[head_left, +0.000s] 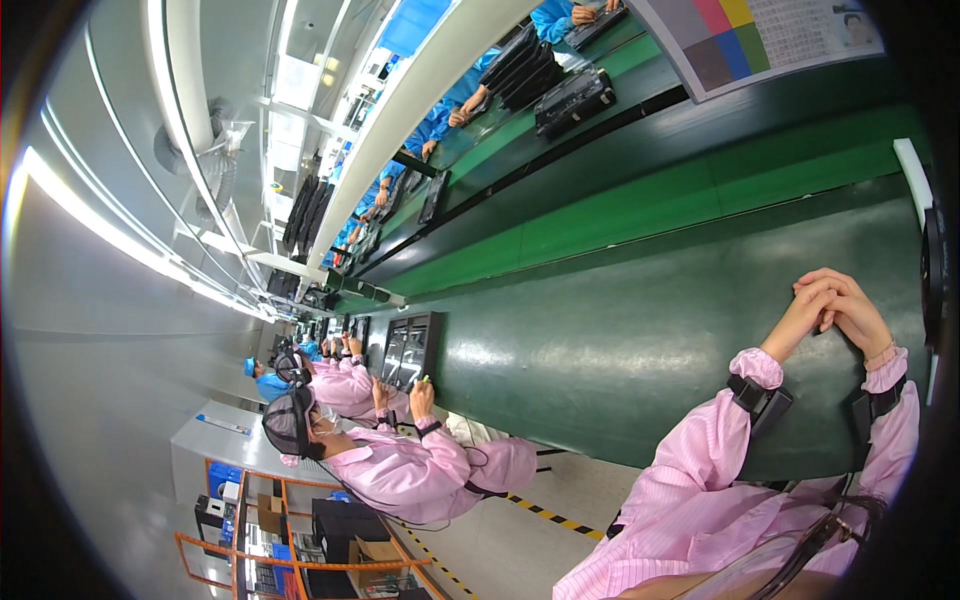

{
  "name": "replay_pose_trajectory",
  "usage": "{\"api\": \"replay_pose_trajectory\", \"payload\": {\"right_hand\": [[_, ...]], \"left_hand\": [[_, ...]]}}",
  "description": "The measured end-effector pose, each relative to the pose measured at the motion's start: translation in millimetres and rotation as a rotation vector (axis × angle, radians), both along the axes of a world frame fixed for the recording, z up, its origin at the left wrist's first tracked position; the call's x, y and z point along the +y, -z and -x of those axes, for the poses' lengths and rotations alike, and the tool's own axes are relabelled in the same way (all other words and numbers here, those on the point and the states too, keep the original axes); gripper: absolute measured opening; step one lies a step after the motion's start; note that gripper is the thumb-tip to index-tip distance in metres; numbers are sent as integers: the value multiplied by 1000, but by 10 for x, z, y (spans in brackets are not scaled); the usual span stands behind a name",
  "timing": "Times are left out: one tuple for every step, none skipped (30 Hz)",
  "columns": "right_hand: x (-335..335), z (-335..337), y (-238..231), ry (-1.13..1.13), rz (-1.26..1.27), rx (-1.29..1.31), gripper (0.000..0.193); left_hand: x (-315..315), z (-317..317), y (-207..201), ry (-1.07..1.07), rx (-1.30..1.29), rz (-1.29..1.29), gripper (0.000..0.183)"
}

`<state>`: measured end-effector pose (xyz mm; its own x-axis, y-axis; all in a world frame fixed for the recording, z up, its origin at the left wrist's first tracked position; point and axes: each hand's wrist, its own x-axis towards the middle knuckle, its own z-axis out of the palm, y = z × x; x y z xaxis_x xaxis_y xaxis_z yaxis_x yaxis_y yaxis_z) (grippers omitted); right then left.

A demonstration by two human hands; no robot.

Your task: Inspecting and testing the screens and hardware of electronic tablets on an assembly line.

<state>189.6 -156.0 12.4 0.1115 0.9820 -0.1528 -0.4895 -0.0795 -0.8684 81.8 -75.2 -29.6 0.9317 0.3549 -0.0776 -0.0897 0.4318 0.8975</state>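
My left hand (803, 315) and my right hand (857, 312) are clasped together over the dark green tabletop (600, 330), at the right of the view. Their fingers overlap and fold into each other, and no object shows between them. Pink striped sleeves cover both forearms. A black band with a box-shaped device (762, 400) is strapped round my left wrist, and a similar black device (878, 405) is on my right.
A person in pink (400, 470) sits to the left, hands by a dark tray (410, 345). Beyond the green strip (600, 240), people in blue handle black parts (575, 100). A colour-patch sheet (740, 40) hangs at the top right. An orange-framed shelf (300, 560) stands at the lower left.
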Motion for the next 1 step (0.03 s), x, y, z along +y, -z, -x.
{"api": "replay_pose_trajectory", "payload": {"right_hand": [[21, -6, 29, -18, -10, 3, 36]], "left_hand": [[15, 1, 28, -21, -10, 7, 20]]}}
